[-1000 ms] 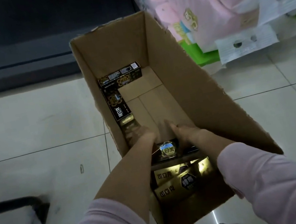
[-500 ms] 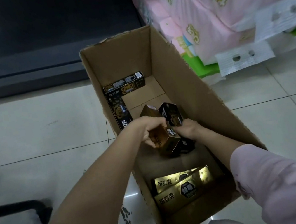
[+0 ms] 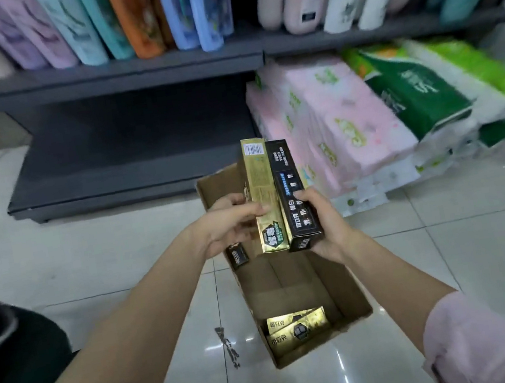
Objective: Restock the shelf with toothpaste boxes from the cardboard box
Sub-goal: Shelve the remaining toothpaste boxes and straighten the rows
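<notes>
While both boxes are up over the carton, status below.
left hand: left hand [image 3: 231, 224] grips gold box [image 3: 263, 196] at its lower half, thumb on the front face, fingers curled behind.
right hand: right hand [image 3: 325, 219] grips black box [image 3: 294, 194] low down, thumb across the front, palm under the near end.
boxes: held on end, side by side, long edges touching; far ends point toward the shelf.
carton: carton [image 3: 349, 291] on the floor [image 3: 88, 250] directly below both hands; more gold boxes [image 3: 297, 328] at its near end, below the wrists; one dark box [image 3: 237, 256] just under the left hand.
shelf: bottom shelf [image 3: 126, 151] ahead of the hands, bare in its left bay; tissue packs [image 3: 349, 123] ahead-right of the right hand.
handling: my read is light, stiff card, glossy so a bit slippery; thin walls dent if squeezed on the wide faces.
hold: best across the narrow edges near mid-length; the current low hold leaves the far ends free to swing.
step: likely carrying to the shelf, none placed yet.
</notes>
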Available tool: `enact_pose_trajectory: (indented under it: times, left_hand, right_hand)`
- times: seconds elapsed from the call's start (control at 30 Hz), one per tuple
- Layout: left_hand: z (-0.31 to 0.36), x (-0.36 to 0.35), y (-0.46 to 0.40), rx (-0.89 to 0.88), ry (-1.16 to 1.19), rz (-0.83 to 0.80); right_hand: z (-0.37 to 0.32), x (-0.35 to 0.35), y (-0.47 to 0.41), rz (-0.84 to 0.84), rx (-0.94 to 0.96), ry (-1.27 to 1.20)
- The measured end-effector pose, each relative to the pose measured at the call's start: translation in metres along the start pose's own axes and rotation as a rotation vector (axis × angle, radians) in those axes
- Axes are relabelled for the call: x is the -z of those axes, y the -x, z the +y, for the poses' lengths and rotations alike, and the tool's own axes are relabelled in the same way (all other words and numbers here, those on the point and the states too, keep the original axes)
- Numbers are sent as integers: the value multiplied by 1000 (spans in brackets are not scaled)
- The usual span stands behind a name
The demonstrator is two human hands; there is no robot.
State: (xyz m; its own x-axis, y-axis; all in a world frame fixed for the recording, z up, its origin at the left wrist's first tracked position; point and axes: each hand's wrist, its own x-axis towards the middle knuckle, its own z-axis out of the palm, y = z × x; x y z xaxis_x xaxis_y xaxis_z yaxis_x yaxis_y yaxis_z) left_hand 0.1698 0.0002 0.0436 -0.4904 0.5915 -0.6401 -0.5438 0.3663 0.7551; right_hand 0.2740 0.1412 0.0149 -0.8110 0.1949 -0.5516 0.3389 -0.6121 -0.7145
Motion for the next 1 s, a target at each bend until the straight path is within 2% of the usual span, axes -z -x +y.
enact_pose_trajectory:
  times: [0.23, 0.4, 0.5, 0.77, 0.9, 1.0]
  left_hand:
    - [154, 8, 132, -129, -139, 133]
    - [249, 19, 212, -319, -533, 272]
    - [297, 26, 253, -441, -728, 391]
    - [371, 59, 284, -530, -674, 384]
    - [396, 74, 265, -481, -560, 298]
    - [421, 76, 243, -469, -513, 325]
  right_hand:
    - [-143, -116, 99, -56, 70, 105]
    - [-223, -200, 144, 23, 102, 114]
    - [-263, -251, 167, 2, 146, 62]
    - [-313, -315, 169, -34, 157, 42]
    - [-335, -330, 144, -91, 152, 51]
    - [-357, -336, 112, -44, 157, 96]
